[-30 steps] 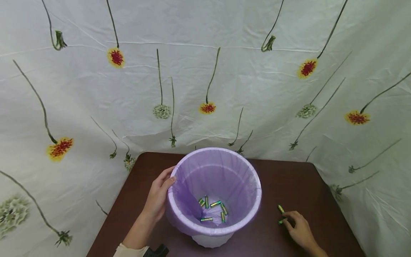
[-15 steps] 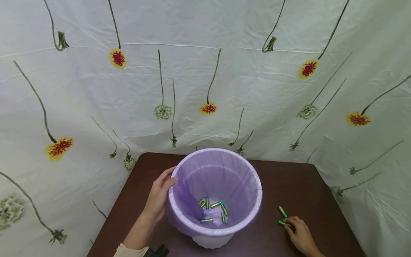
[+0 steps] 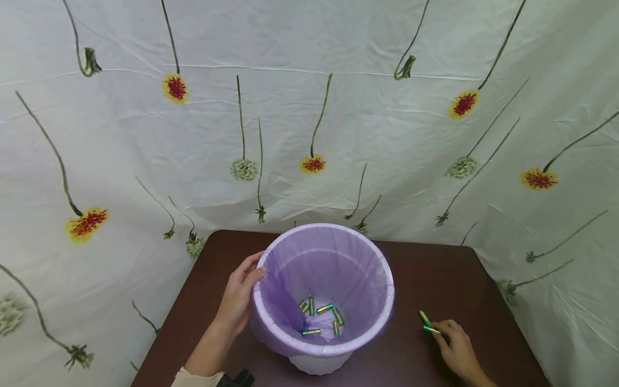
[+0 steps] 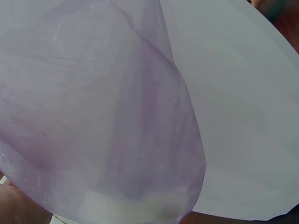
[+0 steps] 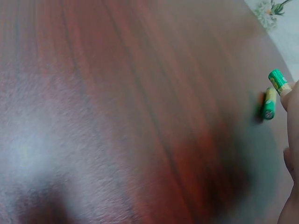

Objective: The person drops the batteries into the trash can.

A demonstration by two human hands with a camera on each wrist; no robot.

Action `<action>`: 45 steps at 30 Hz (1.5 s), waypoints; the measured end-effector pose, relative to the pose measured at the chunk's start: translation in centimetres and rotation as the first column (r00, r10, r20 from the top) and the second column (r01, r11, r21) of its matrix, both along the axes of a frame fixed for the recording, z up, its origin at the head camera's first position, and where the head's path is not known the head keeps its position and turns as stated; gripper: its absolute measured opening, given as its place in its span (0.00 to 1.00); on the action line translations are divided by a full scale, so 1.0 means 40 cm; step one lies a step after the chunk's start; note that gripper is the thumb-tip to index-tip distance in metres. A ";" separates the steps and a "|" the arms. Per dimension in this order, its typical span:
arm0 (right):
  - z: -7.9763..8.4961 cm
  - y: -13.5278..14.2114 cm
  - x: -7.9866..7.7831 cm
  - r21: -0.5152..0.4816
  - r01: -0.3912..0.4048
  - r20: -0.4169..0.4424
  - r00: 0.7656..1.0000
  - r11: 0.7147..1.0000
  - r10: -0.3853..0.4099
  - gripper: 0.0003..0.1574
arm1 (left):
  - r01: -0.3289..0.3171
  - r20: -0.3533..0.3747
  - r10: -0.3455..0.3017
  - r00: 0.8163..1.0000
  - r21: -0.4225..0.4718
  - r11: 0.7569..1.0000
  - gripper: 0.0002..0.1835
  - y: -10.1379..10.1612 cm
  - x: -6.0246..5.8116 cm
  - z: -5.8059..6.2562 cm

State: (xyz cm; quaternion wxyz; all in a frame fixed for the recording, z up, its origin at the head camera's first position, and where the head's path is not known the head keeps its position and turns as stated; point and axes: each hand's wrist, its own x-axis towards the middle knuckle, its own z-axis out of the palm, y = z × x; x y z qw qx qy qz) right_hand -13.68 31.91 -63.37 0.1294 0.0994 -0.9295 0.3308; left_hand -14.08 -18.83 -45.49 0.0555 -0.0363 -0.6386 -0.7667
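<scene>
My left hand [image 3: 238, 295] grips the left rim of a white bin [image 3: 319, 364] lined with a purple plastic bag [image 3: 333, 263]. Its thumb lies on the inside of the rim. In the left wrist view the bag [image 4: 154, 116] and the bin wall [image 4: 243, 112] fill most of the picture. On the right, my right hand [image 3: 456, 346] pinches a green-and-gold battery [image 3: 432, 329] between thumb and fingers, one end poking out to the left. A second battery [image 3: 423, 316] lies on the table just beyond it. Both the held battery [image 5: 279, 81] and the lying one [image 5: 269, 103] show in the right wrist view.
Several matching batteries [image 3: 325, 308] lie at the bottom of the bin on the bag. The dark brown table [image 3: 411, 274] meets a white flower-printed cloth [image 3: 290, 123] behind and at the sides.
My right hand has taken hold of the nearer battery and swung it slightly away to the right, tip pointing left. The left hand and the bin have stayed in place.
</scene>
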 end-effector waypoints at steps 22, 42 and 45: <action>0.102 -0.009 -0.092 -0.012 -0.078 -0.210 0.975 0.997 0.074 0.16 | -0.007 -0.015 0.007 1.000 0.001 1.000 0.23 0.019 -0.019 -0.002; 0.261 -0.070 -0.152 -0.059 -0.164 -0.235 0.961 0.985 0.146 0.16 | -0.030 -0.015 0.030 0.999 0.010 0.999 0.23 0.026 -0.012 -0.005; 0.295 -0.078 -0.156 -0.066 -0.185 -0.257 0.953 0.981 0.162 0.17 | -0.031 -0.018 0.031 0.999 0.013 0.999 0.23 0.030 -0.010 -0.008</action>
